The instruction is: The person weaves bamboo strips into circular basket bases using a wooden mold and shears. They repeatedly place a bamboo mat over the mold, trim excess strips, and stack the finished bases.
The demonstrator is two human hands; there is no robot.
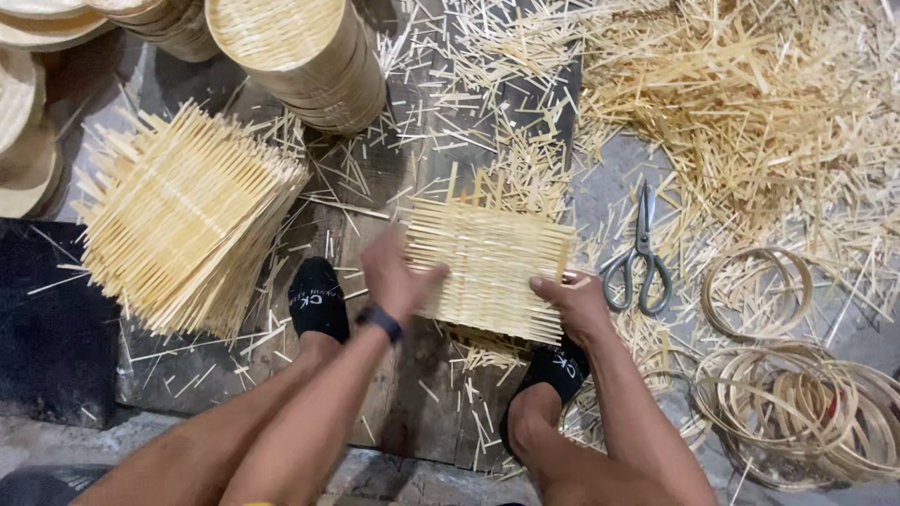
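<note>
Both hands grip a square woven bamboo mat [489, 267]: the left hand [394, 276] clamps fingers on its left edge, the right hand [574, 302] pinches its lower right corner. Scissors [639, 258] lie just right of the mat.

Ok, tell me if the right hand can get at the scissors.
Probably yes: the right hand grips the woven mat, and the scissors lie uncovered just beside it, with only loose strips between.

left: stack of woven mats [183, 220] blocks
right: scissors [640, 258], hoops [797, 394] crowd
ahead: round trays [300, 56], strips [750, 103]
near: dark board [412, 412] probably passable
</note>
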